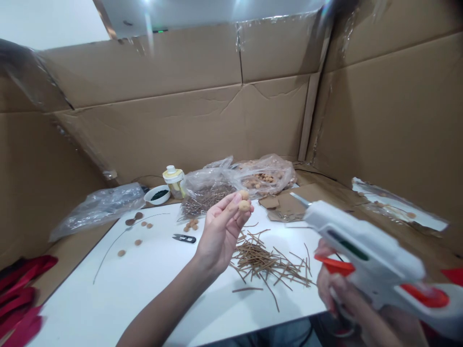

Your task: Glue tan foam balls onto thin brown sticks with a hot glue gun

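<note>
Tan balls [244, 200], two of them, are pinched at the fingertips of the left hand [220, 233], one above the other, raised over the white counter [90, 294].

Far left, red strips [21, 299] lie beside the counter, and a clear plastic bag [97, 207] lies flat behind it. Past that, on the counter, a dark wire [115, 246] curves across, with brown discs [130, 221] and tan discs [138, 242] scattered around it. At the back, a white bowl [157, 195] holds dark green granules, just beside a jar [173, 183] with a pale yellow lid. Nearer, small snips [184, 238] lie just left of a little cluster of loose balls [191, 224]. Behind the left hand sits a bag of sticks [206, 197], and below and right of it a heap of loose brown sticks [267, 265] spreads over the counter. Farther back, a bag of balls [264, 176] rests near cardboard scraps [280, 205].

Right, the right hand [334, 294] is closed around the grip of a white glue gun [365, 250] with orange parts, its nozzle pointing up and left, held above the counter's edge. Behind it lies a plastic sheet [398, 205].
</note>
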A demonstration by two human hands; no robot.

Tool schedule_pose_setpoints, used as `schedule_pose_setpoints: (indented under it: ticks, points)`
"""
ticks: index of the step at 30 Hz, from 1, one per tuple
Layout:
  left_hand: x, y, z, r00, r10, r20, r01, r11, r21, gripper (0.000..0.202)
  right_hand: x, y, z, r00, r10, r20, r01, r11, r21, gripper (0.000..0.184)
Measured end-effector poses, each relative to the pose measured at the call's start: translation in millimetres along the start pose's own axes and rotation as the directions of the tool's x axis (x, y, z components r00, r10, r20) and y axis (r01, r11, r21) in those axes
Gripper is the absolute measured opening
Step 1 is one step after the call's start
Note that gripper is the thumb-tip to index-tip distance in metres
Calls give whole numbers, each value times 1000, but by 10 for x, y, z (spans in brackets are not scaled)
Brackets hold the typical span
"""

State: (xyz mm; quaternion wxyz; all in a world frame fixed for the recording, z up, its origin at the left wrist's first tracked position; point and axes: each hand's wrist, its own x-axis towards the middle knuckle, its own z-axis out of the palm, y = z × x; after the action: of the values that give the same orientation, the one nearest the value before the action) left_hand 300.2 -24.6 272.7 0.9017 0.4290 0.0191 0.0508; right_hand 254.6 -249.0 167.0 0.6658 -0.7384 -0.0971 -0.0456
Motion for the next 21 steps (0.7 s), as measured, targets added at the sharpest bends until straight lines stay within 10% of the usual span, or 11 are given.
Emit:
schedule_pose_setpoints:
  ticks: [5,13,21]
  points:
    - [78,38,-8,998,-5,-56,4,1000,-12,5,506,23,-264,979,113,-172,-127,989,-75,52]
    - [186,-20,-46,994,5,-108,-5,1000,2,13,1121,517,-579,929,323,-182,-356,914,-195,45]
    - [238,-69,-84,993,-23,-112,23,1000,0,13,1288,881,-546,929,286,-237,-368,796,-481,46]
